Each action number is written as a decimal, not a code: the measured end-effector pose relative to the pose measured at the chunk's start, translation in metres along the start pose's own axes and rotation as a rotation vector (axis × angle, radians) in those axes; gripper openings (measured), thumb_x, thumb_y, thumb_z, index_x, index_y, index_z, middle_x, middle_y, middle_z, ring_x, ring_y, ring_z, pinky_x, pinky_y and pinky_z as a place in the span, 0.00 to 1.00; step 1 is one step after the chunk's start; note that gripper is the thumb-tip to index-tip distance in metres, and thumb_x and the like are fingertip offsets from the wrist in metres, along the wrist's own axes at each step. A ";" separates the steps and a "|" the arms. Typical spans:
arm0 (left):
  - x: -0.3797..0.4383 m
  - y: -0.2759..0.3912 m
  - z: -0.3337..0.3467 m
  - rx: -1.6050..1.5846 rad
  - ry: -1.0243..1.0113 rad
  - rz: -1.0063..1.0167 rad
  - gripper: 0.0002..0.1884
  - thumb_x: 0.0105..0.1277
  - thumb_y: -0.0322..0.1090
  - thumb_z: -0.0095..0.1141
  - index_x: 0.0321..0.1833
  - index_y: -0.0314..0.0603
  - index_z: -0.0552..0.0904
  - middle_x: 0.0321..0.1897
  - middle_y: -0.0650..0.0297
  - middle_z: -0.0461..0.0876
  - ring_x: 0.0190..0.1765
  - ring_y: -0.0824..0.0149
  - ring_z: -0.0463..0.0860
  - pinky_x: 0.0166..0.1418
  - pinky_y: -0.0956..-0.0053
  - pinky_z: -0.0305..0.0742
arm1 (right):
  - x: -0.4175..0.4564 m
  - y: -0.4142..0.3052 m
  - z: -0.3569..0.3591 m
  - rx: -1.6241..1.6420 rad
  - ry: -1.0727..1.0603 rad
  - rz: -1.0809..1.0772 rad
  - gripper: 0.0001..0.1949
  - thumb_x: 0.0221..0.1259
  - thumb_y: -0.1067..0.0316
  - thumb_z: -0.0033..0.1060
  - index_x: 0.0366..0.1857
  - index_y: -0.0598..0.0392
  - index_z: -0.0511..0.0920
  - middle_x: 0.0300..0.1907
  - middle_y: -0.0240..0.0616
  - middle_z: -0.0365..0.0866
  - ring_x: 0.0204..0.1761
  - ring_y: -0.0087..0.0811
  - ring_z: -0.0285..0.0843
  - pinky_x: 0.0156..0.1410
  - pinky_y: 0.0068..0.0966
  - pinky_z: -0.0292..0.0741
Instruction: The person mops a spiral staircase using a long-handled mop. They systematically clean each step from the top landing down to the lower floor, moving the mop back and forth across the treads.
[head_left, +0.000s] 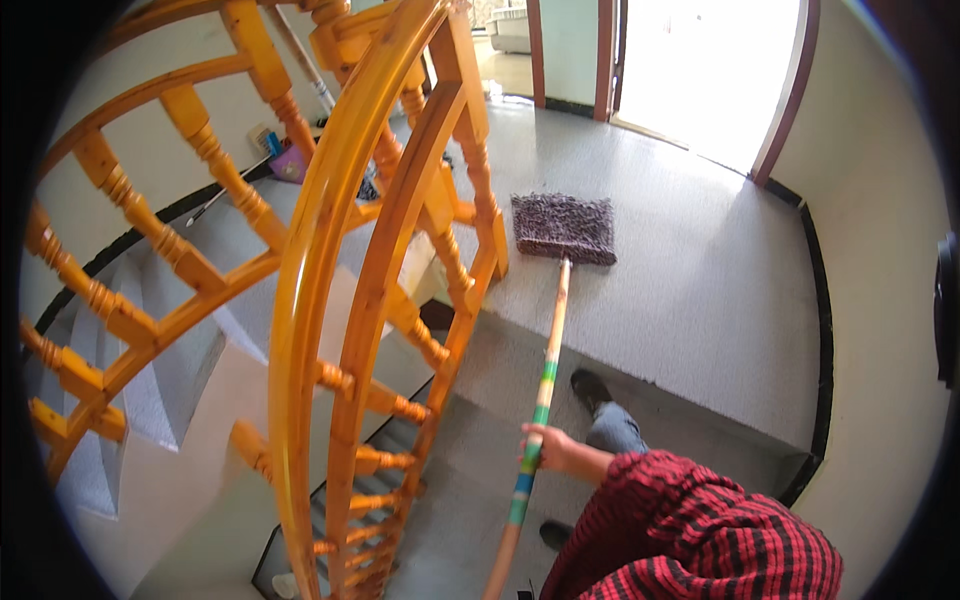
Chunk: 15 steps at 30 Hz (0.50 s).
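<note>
My right hand (556, 448) is wrapped around the striped pole of a mop (556, 330), at its green bands. From my hand the pole slants up to a flat mop head (564, 228) with a shaggy purple-grey pad. That pad lies on the grey landing floor (697, 300), just beyond the edge of the top step. The lower end of the pole runs out of the picture at the bottom. My left hand is out of view. A red-and-black plaid sleeve (720, 517) covers my right arm. My dark shoes (590, 388) are on the steps below the landing.
A varnished wooden stair railing (300, 300) curves close on the left. Stairs (420, 517) descend beside it, and others (150, 375) lie beyond. A purple container (289, 163) stands by the far wall. A bright doorway (697, 75) opens off the landing; a pale wall (870, 300) bounds the right.
</note>
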<state>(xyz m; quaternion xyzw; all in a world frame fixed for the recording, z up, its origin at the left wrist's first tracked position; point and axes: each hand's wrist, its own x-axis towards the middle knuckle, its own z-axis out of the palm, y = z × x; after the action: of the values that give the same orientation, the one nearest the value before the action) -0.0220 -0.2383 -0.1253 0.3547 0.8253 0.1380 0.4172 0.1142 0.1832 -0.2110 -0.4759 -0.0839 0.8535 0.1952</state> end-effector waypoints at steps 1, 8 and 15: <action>-0.010 -0.006 0.006 0.006 0.042 -0.021 0.12 0.51 0.36 0.51 0.33 0.33 0.75 0.17 0.56 0.75 0.22 0.58 0.75 0.28 0.67 0.70 | 0.025 0.018 -0.006 0.096 -0.044 0.020 0.29 0.40 0.56 0.63 0.46 0.53 0.58 0.32 0.38 0.69 0.34 0.38 0.71 0.42 0.40 0.70; 0.032 0.041 0.053 0.073 0.214 0.109 0.10 0.51 0.35 0.51 0.32 0.35 0.75 0.16 0.57 0.74 0.21 0.58 0.74 0.27 0.67 0.70 | 0.101 0.205 -0.069 -0.399 0.250 -0.316 0.06 0.45 0.68 0.47 0.18 0.57 0.71 0.16 0.41 0.70 0.16 0.34 0.68 0.21 0.26 0.67; 0.027 0.033 0.066 0.255 0.369 0.111 0.09 0.52 0.34 0.50 0.31 0.36 0.75 0.15 0.58 0.73 0.21 0.58 0.73 0.27 0.67 0.69 | -0.019 0.360 -0.020 -0.054 0.314 0.283 0.02 0.39 0.77 0.51 0.15 0.60 0.71 0.17 0.40 0.72 0.19 0.33 0.72 0.24 0.27 0.70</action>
<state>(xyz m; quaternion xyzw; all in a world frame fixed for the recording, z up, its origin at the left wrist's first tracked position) 0.0350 -0.2010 -0.1645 0.4182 0.8776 0.1177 0.2027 0.0489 -0.1527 -0.3252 -0.6152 -0.0077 0.7851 0.0712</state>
